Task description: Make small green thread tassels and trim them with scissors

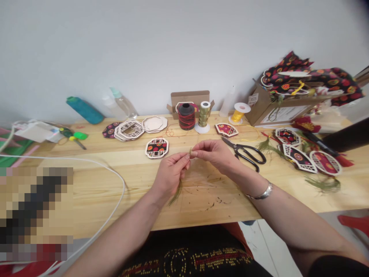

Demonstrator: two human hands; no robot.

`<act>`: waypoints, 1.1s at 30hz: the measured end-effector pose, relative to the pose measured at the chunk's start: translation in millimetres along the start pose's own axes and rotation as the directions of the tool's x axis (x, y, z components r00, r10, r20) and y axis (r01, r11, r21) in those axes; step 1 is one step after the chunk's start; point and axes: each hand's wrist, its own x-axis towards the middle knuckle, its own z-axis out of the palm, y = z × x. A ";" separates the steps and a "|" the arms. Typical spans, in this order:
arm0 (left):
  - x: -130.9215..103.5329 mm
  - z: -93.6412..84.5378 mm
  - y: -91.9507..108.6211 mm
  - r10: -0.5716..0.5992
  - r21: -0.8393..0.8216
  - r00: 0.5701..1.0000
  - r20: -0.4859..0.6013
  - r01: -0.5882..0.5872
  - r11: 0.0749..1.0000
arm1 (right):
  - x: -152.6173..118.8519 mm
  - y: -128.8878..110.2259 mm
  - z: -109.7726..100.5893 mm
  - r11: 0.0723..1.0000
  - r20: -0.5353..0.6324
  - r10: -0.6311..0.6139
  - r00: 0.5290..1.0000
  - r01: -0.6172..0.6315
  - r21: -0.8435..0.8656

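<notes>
Between my two hands, above the wooden table, is a small olive-green thread tassel (177, 193). My left hand (174, 171) is closed round it, and its loose strands hang down below the fingers. With thumb and forefinger together, my right hand (213, 154) pinches at the tassel's top end; the fingertips of both hands nearly meet there. Black-handled scissors (245, 150) lie just right of my right hand. Beyond my left hand rests a flat ornament (157, 148) with a pale cut-out frame over dark flowered cloth.
Spools of dark red cord (186, 117), gold thread (204, 115) and yellow cord (240, 113) stand at the back. Several framed ornaments (300, 157) lie at right, near a cardboard box (276, 109) heaped with cloth. A white cable (122, 184) loops across the left side.
</notes>
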 end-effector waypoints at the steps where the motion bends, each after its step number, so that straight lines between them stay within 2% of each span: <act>1: -0.3 0.0 0.1 0.000 0.004 1.000 0.003 0.000 1.000 | -0.3 -0.5 0.0 1.000 0.005 -0.003 1.000 0.003 -0.004; 4: -1.0 0.0 0.4 -0.002 0.006 1.000 0.004 0.002 1.000 | 0.1 0.5 -0.7 1.000 0.007 0.008 1.000 -0.007 -0.010; 9: -1.5 -0.2 0.6 -0.011 -0.004 1.000 0.018 0.011 1.000 | 3.8 8.5 -4.0 0.989 0.048 0.145 0.988 -0.146 0.030; 11: -1.9 -0.2 0.4 -0.010 0.005 1.000 0.027 0.010 1.000 | 4.5 10.6 -5.1 0.984 0.085 0.158 0.984 -0.163 0.064; 15: -2.8 0.2 -0.1 -0.001 0.028 0.999 0.039 0.000 1.000 | 4.4 11.3 -5.8 0.982 0.115 0.143 0.983 -0.156 0.107; 22: -2.9 0.9 -0.9 -0.006 0.033 0.998 0.070 0.004 0.999 | 4.2 10.3 -4.2 0.980 0.098 0.131 0.986 -0.144 0.140; 33: -3.7 0.8 -1.3 0.000 0.064 0.993 0.119 -0.008 0.998 | -0.1 -0.1 -0.7 1.000 0.083 0.025 0.996 -0.025 0.004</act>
